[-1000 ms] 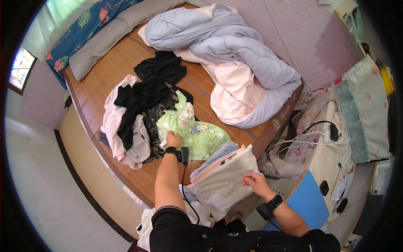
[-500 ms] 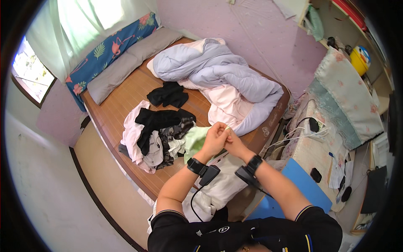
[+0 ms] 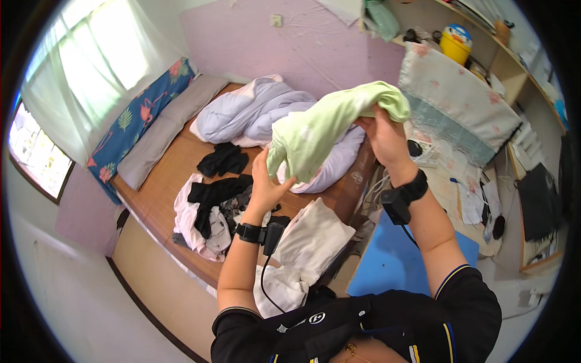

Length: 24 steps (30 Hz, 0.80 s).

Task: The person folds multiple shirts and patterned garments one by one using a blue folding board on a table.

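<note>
A light green garment [image 3: 327, 130] is stretched through the air above the bed, between my two hands. My left hand [image 3: 266, 189] grips its lower left end, thumb and fingers on the cloth. At its upper right end, my right hand [image 3: 386, 139] holds the fabric, which droops over the fingers. The garment's exact kind cannot be made out. Below my left hand lies a heap of clothes, with a pale pink piece [image 3: 187, 209], a black piece [image 3: 209, 196] and a dark patterned one. White cloth [image 3: 315, 236] lies spread nearest to me on the bed edge.
A lavender and pink quilt [image 3: 242, 115] is bunched behind the garment. Separate black cloth [image 3: 223, 160] lies on the brown bed mat [image 3: 160, 175]. Grey pillows [image 3: 172, 121] line the far left. To the right are a blue board [image 3: 387, 260], cables and a cluttered surface.
Both hands have risen and moved apart, the right one going up and right. The green garment, bunched low before, is now lifted and spread between them. The view has shifted too.
</note>
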Each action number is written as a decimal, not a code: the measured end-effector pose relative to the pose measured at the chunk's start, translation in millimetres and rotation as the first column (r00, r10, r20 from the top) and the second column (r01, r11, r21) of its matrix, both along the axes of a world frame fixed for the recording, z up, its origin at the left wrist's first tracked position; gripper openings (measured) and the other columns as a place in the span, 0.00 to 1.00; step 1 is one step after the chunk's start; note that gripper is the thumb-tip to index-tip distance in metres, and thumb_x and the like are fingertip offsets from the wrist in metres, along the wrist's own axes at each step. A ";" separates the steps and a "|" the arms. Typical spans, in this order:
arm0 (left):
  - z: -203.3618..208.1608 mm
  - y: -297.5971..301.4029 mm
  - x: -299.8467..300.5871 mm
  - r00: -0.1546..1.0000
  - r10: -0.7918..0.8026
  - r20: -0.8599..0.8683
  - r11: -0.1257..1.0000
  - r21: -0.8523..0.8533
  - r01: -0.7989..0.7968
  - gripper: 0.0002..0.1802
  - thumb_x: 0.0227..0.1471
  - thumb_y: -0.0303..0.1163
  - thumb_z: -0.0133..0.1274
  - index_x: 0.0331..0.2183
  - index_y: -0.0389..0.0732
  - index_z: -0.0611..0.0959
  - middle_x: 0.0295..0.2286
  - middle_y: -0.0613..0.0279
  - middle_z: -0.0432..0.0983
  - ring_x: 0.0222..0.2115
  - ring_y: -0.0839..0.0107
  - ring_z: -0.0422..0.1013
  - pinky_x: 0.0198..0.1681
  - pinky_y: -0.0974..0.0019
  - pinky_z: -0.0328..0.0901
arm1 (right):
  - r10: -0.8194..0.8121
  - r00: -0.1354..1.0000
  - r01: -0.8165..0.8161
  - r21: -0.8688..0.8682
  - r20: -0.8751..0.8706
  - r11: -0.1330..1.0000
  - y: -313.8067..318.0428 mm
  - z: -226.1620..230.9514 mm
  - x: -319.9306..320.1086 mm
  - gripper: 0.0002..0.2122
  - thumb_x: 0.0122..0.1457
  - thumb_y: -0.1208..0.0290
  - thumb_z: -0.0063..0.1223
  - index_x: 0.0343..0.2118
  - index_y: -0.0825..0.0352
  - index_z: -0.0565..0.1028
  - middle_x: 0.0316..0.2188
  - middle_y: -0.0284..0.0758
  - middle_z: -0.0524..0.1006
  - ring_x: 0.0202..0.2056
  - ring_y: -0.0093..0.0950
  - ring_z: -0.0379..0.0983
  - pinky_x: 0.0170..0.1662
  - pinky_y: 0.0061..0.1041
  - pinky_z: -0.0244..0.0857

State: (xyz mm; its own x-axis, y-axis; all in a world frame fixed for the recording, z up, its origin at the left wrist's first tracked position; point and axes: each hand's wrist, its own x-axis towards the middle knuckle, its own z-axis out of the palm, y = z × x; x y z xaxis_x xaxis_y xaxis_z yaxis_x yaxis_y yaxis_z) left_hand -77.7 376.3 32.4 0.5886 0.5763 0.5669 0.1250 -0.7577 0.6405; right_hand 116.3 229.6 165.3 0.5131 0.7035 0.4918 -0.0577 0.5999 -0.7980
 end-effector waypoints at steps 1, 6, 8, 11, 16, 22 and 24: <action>-6.1 -11.1 10.4 1.000 -0.013 -0.023 0.999 0.032 0.014 0.44 0.32 0.33 0.60 0.49 0.33 0.56 0.46 0.47 0.55 0.49 0.53 0.52 0.51 0.60 0.49 | -0.024 1.000 0.024 0.012 -0.020 1.000 -22.7 6.5 3.9 0.12 0.60 0.68 0.32 0.42 0.66 0.64 0.41 0.35 0.68 0.41 0.28 0.66 0.44 0.31 0.61; -40.2 -52.4 80.5 0.981 -0.183 0.064 0.981 -0.047 0.186 0.20 0.39 0.26 0.51 0.39 0.36 0.69 0.37 0.51 0.66 0.41 0.59 0.61 0.46 0.63 0.55 | -0.187 0.980 0.195 0.137 -0.072 0.971 -145.4 13.6 37.8 0.14 0.60 0.63 0.31 0.43 0.65 0.64 0.41 0.34 0.69 0.42 0.27 0.66 0.45 0.29 0.60; -6.4 -95.6 100.3 0.916 -0.339 0.215 0.837 -0.376 0.398 0.10 0.44 0.24 0.43 0.33 0.36 0.73 0.29 0.59 0.71 0.30 0.71 0.66 0.35 0.71 0.61 | -0.354 0.930 0.363 0.107 -0.096 0.926 -205.7 12.2 53.5 0.16 0.60 0.61 0.30 0.44 0.65 0.64 0.41 0.33 0.69 0.42 0.26 0.66 0.45 0.28 0.60; 16.6 -130.0 124.1 0.782 -0.478 0.400 0.501 -0.607 0.617 0.08 0.49 0.25 0.38 0.33 0.36 0.71 0.26 0.66 0.70 0.27 0.80 0.65 0.30 0.77 0.61 | -0.486 0.871 0.492 0.138 -0.077 0.860 -297.0 9.6 66.6 0.17 0.60 0.59 0.28 0.44 0.65 0.64 0.41 0.32 0.69 0.42 0.26 0.66 0.45 0.26 0.60; 91.1 -238.4 144.8 0.687 -0.475 0.550 0.190 -0.698 0.690 0.09 0.52 0.27 0.37 0.33 0.36 0.71 0.28 0.63 0.72 0.27 0.78 0.68 0.30 0.77 0.63 | -0.663 0.727 0.678 0.030 -0.179 0.735 -432.7 -16.5 67.4 0.16 0.60 0.60 0.28 0.44 0.65 0.64 0.41 0.32 0.69 0.42 0.26 0.66 0.44 0.27 0.60; 73.3 -311.4 191.3 0.709 -0.561 0.427 -0.013 -0.861 0.509 0.13 0.52 0.31 0.36 0.36 0.34 0.72 0.30 0.58 0.72 0.28 0.70 0.69 0.32 0.71 0.65 | -0.804 0.565 0.674 -0.458 -0.187 0.580 -544.5 -99.6 86.1 0.14 0.56 0.60 0.39 0.32 0.67 0.69 0.21 0.31 0.71 0.20 0.21 0.68 0.22 0.20 0.62; 39.1 -321.5 208.8 0.708 -0.553 0.439 -0.132 -0.885 0.446 0.16 0.53 0.33 0.35 0.37 0.32 0.71 0.33 0.56 0.71 0.32 0.66 0.69 0.37 0.65 0.64 | -0.779 0.588 0.597 -0.533 -0.217 0.599 -561.9 -141.1 93.3 0.16 0.56 0.59 0.40 0.38 0.69 0.67 0.28 0.33 0.71 0.25 0.22 0.69 0.27 0.19 0.63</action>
State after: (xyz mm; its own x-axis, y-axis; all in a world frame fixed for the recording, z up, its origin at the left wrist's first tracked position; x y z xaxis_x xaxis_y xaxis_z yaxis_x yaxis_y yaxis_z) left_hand 131.1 54.9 71.6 0.9841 0.0650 -0.1654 0.1015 0.5582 0.8234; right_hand 209.7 -332.3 24.2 0.9901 0.1118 -0.0846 -0.1110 0.2576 -0.9598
